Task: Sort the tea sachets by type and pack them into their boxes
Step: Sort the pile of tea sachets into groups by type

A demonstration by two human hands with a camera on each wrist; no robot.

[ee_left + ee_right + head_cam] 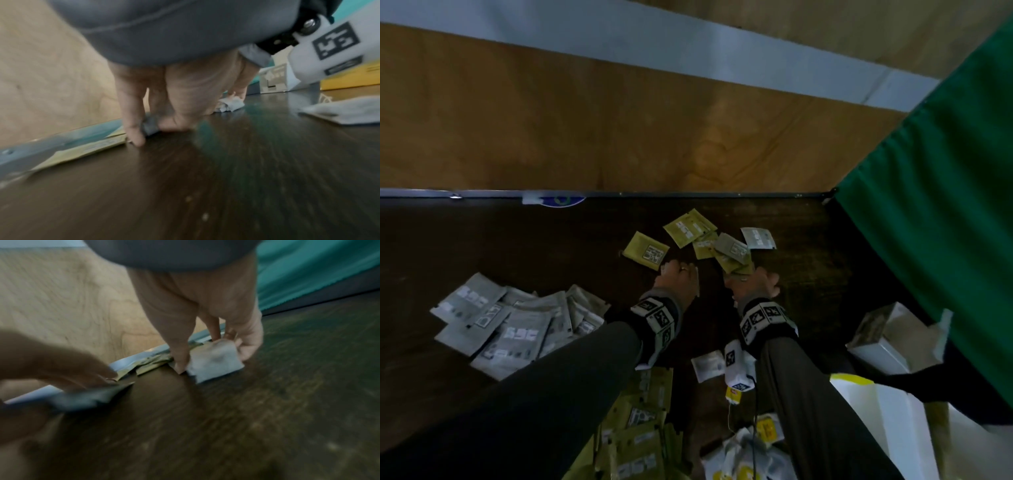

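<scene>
At centre frame, on the dark woodgrain surface (482,240), the right hand (753,284) fingers (180,360) pinch a flat grey paper sachet (213,363); the left hand (678,281) fingers (133,129) pinch another grey sachet (151,125).

A dark wood table (482,240) fills the near part of the scene, its grain showing under dull reflections. A thin metal strip (654,194) edges its far side. Beyond it lies a tan wood-grain floor (551,137), crossed farther off by a pale grey band (619,41). A green cloth (945,205) hangs at right. Light is dim.
</scene>
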